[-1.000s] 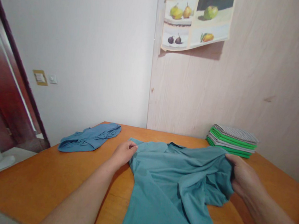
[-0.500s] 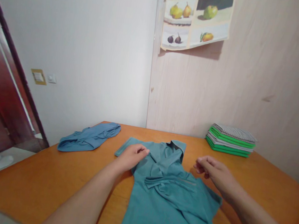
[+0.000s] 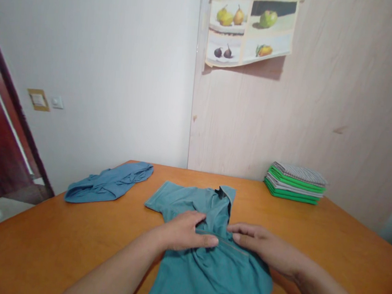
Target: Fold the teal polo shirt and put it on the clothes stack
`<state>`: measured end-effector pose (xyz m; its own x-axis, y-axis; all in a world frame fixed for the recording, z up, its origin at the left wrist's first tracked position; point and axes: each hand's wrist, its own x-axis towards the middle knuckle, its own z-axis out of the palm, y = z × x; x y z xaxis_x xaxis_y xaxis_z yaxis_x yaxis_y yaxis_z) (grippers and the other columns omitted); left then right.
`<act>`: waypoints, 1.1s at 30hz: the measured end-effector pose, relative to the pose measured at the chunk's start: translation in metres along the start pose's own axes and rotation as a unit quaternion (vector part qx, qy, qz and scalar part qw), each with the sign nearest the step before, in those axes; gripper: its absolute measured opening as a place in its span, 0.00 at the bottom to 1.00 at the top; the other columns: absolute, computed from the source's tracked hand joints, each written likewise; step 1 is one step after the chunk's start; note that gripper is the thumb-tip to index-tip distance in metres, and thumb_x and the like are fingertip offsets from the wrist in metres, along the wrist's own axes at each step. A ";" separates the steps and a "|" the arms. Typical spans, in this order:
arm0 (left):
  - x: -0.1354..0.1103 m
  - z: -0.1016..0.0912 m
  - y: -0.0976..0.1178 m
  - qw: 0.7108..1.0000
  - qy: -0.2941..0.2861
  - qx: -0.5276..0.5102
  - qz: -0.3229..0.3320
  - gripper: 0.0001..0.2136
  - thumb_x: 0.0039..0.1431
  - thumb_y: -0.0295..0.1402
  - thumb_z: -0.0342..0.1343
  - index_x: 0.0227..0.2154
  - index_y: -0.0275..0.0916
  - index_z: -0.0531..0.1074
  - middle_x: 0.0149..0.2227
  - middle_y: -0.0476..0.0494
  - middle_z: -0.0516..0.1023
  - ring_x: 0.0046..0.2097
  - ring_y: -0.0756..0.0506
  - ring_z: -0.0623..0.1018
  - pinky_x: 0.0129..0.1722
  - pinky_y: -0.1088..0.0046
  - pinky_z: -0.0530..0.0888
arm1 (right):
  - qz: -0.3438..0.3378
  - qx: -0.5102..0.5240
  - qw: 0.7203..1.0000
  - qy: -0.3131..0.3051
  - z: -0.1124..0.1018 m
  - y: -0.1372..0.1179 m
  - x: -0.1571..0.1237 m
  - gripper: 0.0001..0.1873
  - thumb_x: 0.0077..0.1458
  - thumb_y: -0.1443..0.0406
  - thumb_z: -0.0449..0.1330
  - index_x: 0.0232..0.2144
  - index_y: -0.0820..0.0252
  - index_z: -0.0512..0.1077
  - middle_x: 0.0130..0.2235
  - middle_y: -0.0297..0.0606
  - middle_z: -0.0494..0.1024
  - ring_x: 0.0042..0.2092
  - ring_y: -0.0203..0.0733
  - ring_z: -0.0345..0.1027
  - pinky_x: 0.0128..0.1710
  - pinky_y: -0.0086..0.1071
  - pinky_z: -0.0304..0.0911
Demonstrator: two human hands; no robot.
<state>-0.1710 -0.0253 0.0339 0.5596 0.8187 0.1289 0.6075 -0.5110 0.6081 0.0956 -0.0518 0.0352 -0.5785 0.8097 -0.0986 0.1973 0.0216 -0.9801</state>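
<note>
A teal polo shirt (image 3: 191,201) lies on the orange wooden table (image 3: 328,241), collar away from me, its right side folded inward. My left hand (image 3: 187,231) rests flat on the middle of the shirt, fingers stretched to the right. My right hand (image 3: 259,244) lies on the folded sleeve edge beside it, fingers extended towards the left hand. The two sets of fingertips nearly meet over the shirt's chest.
A crumpled blue garment (image 3: 110,183) lies at the table's far left. A stack of folded green and grey striped clothes (image 3: 296,182) sits at the far right by the wall. A fruit poster (image 3: 249,30) hangs above. A dark door frame (image 3: 2,125) stands left.
Both hands let go of the shirt's shoulders. The right side was folded inward, and both hands moved to the centre and now press flat on the fold.
</note>
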 end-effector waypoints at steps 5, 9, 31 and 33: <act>-0.001 0.003 0.007 1.000 -0.006 0.010 0.018 0.09 0.53 0.39 0.60 0.30 0.40 0.70 0.33 0.50 0.73 0.36 0.45 0.71 0.35 0.73 0.65 | 0.017 0.056 0.993 -0.099 0.014 -0.006 -0.005 0.24 0.55 0.53 0.64 0.51 0.58 0.73 0.49 0.41 0.77 0.48 0.43 0.71 0.50 0.37 0.63; 0.000 -0.001 0.007 0.993 -0.003 -0.117 0.002 0.02 0.52 0.29 0.53 0.29 0.40 0.69 0.31 0.53 0.70 0.35 0.48 0.69 0.34 0.76 0.64 | 0.049 0.024 0.998 0.008 -0.009 0.002 -0.001 0.17 0.52 0.54 0.62 0.35 0.63 0.77 0.35 0.40 0.79 0.32 0.37 0.70 0.31 0.29 0.62; -0.009 -0.019 0.028 0.711 -0.014 -0.703 0.014 0.04 0.52 0.27 0.56 0.31 0.35 0.73 0.32 0.43 0.77 0.34 0.44 0.78 0.39 0.68 0.74 | -0.066 -0.043 0.990 -0.114 0.008 -0.023 -0.005 0.43 0.47 0.49 0.68 0.63 0.53 0.64 0.53 0.42 0.77 0.54 0.54 0.69 0.56 0.46 0.62; -0.009 -0.019 0.026 0.704 -0.003 -0.710 0.000 0.04 0.51 0.28 0.55 0.31 0.36 0.73 0.31 0.44 0.78 0.34 0.44 0.79 0.39 0.68 0.74 | -0.086 -0.061 0.993 -0.062 0.009 -0.022 -0.003 0.48 0.46 0.48 0.69 0.65 0.53 0.59 0.59 0.45 0.71 0.60 0.54 0.62 0.61 0.47 0.56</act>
<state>-0.1704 -0.0408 0.0634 0.5644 0.8153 0.1292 -0.5675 0.2695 0.7780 0.0860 -0.0604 0.0557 -0.7027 0.7104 0.0398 0.1774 0.2290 -0.9571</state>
